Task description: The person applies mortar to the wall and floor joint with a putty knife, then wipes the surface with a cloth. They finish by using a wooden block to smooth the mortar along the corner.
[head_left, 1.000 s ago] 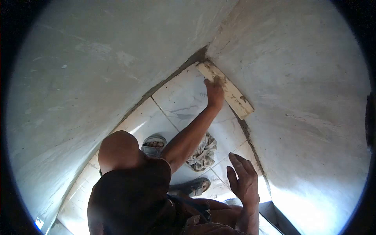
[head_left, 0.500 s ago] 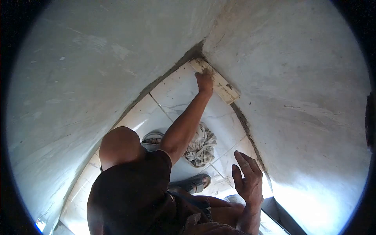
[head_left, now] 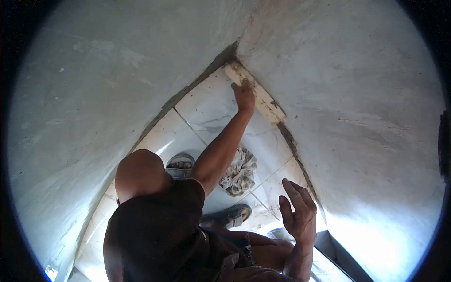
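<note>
My left hand (head_left: pixel 244 97) reaches far forward and presses on a pale, dirt-smeared board (head_left: pixel 268 105). Its fingers bend over the board's near side and are partly hidden. The board lies along the foot of the right wall, one end close to the corner. My right hand (head_left: pixel 299 214) hovers lower right over the tiles. Its fingers are apart and slightly curled, with nothing in them. Between my sandalled feet, a crumpled, stained cloth (head_left: pixel 239 174) rests on the floor.
Plastered walls rise on the left (head_left: pixel 108 94) and right (head_left: pixel 347 94), meeting at the far corner. A rough mortar gap (head_left: pixel 291 141) runs along the base of the right wall. Pale floor tiles (head_left: pixel 197 105) lie between them. A dark, straight-edged object (head_left: pixel 340 254) stands lower right.
The view has shifted slightly. My left hand stays on the board, which remains at the wall's foot. My right hand has barely moved.
</note>
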`<state>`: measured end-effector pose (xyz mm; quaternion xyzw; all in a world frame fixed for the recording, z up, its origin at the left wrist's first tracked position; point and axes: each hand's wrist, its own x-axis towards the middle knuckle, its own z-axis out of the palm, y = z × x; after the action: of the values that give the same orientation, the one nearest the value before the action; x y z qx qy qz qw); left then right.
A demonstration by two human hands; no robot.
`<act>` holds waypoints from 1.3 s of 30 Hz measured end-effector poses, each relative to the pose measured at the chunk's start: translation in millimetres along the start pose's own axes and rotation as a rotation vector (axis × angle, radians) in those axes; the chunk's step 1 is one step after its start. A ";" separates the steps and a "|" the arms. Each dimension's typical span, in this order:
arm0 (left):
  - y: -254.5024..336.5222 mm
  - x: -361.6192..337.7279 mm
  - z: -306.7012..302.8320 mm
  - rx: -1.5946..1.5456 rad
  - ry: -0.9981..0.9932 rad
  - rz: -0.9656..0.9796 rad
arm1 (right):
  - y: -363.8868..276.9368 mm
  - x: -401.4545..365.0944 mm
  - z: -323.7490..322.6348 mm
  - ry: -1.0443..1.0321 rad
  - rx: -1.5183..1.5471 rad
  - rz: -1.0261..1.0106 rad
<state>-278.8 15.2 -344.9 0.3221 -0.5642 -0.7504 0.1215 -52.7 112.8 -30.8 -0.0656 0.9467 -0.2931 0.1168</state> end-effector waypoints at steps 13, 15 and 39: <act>-5.2 15.3 -7.4 -0.262 -0.254 -0.209 | 7.7 -10.7 -3.6 0.005 0.022 0.014; -2.1 5.8 -2.1 -0.282 -0.080 0.019 | 6.6 -8.1 -5.1 0.002 0.030 0.012; 0.5 14.9 8.4 -0.444 -0.193 0.002 | 7.5 -7.9 -4.9 0.016 0.032 -0.020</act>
<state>-295.5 13.4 -348.2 0.2137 -0.3946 -0.8833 0.1356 -46.7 123.1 -29.7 -0.0709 0.9420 -0.3099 0.1075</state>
